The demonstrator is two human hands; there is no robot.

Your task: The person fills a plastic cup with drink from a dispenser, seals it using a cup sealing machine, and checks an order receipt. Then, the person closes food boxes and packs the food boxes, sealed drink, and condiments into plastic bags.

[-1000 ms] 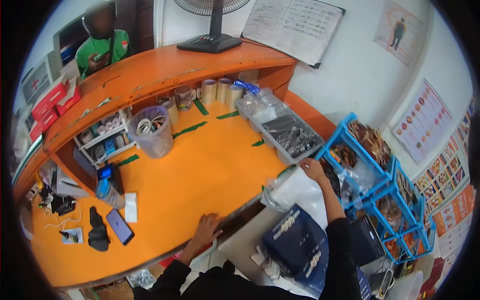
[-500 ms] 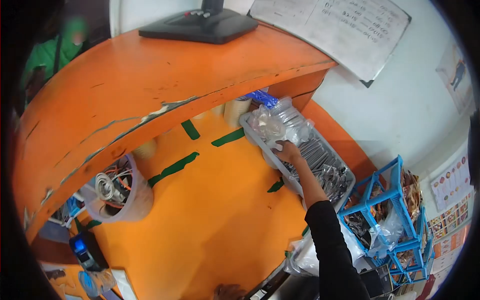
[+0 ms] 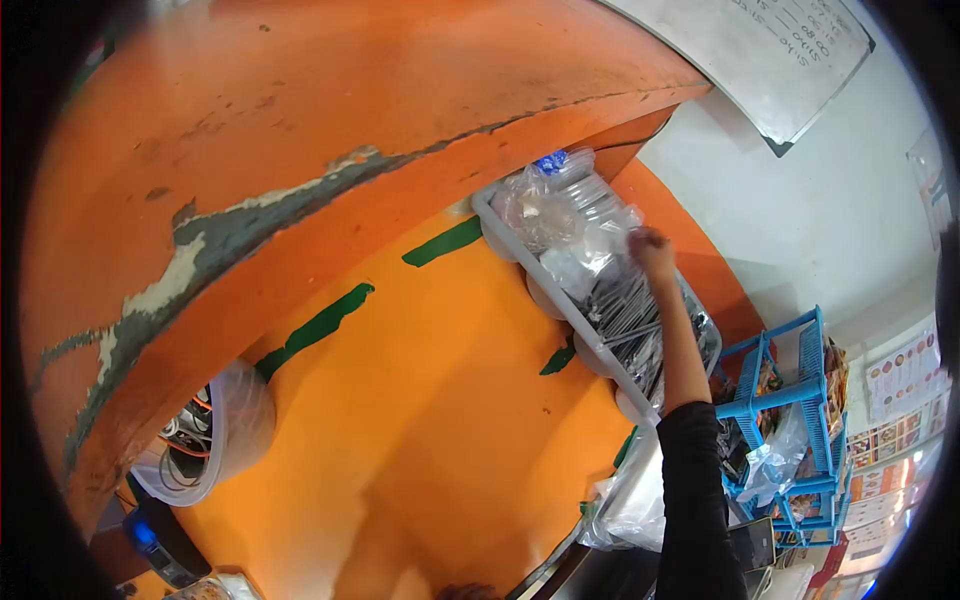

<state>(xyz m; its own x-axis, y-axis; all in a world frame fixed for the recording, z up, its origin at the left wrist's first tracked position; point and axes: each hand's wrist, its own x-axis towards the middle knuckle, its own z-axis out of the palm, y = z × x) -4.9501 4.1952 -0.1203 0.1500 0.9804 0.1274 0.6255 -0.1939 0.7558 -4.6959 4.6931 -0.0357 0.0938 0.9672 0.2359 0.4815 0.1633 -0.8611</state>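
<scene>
My right hand (image 3: 652, 250) reaches over the grey tray (image 3: 605, 362), at the edge of the clear plastic packaging (image 3: 550, 215). Its fingers look curled, but blur hides whether anything is between them. Black wrapped utensils (image 3: 625, 315) fill the tray's middle and near part. Only a dark sliver of my left hand (image 3: 468, 592) shows at the bottom edge, over the orange table (image 3: 430, 400); its fingers cannot be made out.
An orange raised ledge (image 3: 400, 70) crosses the top left. A clear bucket of cables (image 3: 240, 430) and a dark device with a blue screen (image 3: 165, 545) stand at left. Blue racks (image 3: 790, 410) are at right, near white plastic bags (image 3: 635, 500). A whiteboard (image 3: 770, 50) hangs above.
My right hand has gone from the tray's left side to its right side, over the packaging. The view has moved closer to the tray and ledge, and my left hand has slipped almost out of view.
</scene>
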